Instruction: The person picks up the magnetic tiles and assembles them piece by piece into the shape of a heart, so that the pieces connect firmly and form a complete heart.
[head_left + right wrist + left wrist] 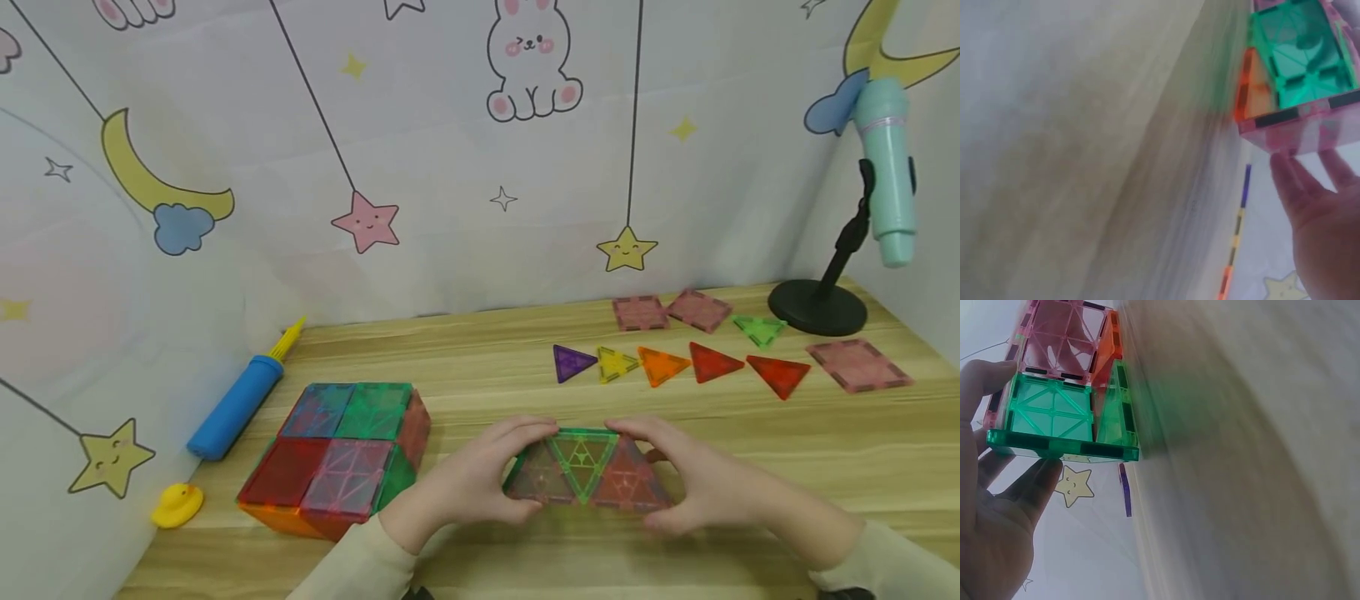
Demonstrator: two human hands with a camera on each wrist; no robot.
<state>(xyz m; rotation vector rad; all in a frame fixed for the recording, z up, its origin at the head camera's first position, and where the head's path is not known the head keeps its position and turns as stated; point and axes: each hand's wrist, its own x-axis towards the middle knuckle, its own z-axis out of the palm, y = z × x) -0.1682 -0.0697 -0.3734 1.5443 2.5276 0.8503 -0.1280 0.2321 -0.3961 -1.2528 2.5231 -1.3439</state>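
Hands, left (468,483) and right (697,479), clasp a tile prism (585,471) between tile cube (337,454) and loose triangles (678,364).

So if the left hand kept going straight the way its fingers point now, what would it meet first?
Its fingers point right, toward the right hand. The left hand already touches the small tile structure between them, so that comes first; the right hand lies just beyond it, probably.

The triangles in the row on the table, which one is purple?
The purple triangle is at the left end of the row, beside the yellow triangle. The others are orange or red, and the green triangle lies behind them.
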